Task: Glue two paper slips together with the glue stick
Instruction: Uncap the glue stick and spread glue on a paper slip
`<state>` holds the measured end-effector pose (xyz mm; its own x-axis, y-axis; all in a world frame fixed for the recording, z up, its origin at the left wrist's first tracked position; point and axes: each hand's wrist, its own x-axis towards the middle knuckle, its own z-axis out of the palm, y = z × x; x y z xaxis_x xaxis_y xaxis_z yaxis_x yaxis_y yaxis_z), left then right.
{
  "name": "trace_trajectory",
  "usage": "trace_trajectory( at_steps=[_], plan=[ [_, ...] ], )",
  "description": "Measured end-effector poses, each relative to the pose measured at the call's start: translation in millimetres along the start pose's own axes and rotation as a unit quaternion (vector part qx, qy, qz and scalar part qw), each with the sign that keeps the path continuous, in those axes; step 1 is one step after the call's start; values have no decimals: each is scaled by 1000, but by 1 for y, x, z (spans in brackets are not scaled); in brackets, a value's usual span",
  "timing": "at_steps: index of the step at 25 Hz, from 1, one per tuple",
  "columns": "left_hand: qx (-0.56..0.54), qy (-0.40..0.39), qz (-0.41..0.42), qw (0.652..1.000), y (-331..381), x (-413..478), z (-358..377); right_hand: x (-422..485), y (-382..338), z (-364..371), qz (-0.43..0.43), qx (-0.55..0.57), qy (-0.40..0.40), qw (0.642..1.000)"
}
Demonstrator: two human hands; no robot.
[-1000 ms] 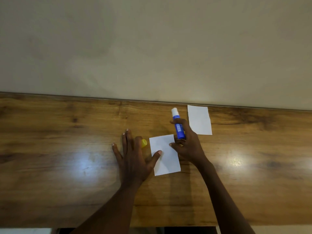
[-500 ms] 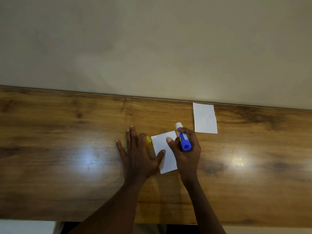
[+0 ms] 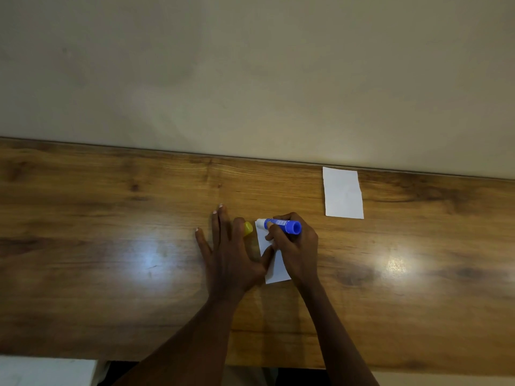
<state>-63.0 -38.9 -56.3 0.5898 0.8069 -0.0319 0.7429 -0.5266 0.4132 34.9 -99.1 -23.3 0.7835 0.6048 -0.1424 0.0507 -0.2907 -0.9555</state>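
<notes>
Glue stick [image 3: 282, 225] now lies almost level in the right hand [image 3: 295, 252], white tip pointing left and down at the far left corner of the near slip [image 3: 277, 270]. A second ago it stood tip-up, clear of the paper; half a second ago it was tipping over the slip's far edge. So the stick has swung down to the paper. Contact looks likely, but I cannot tell whether glue is going on.

Right hand: fingers curled round the blue barrel, and it covers much of the slip.

Left hand [image 3: 228, 257]: spread flat on the table [image 3: 111, 246], thumb [image 3: 267, 257] pressing the slip's left edge. Unchanged across the three pictures.

Yellow cap [image 3: 248, 228] sits just beside the left index finger, off the stick.

Far slip [image 3: 343, 193] lies untouched near the wall, well apart to the right.

Judgement: gluing stroke is just starting. The slip is pinned only at one edge, so a sideways drag could skew or crease it. Joining not yet begun.
</notes>
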Motion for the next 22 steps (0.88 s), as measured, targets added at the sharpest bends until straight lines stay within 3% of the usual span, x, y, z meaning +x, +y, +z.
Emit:
trace_trajectory(
  at_steps=[5, 22],
  plan=[
    [-5, -4, -1, 1000, 0, 0, 0, 4, 0, -3, -18, -57, -3, 998],
    [4, 20, -5, 1000, 0, 1, 1, 11, 10, -40, -38, -91, 143, 985]
  ],
)
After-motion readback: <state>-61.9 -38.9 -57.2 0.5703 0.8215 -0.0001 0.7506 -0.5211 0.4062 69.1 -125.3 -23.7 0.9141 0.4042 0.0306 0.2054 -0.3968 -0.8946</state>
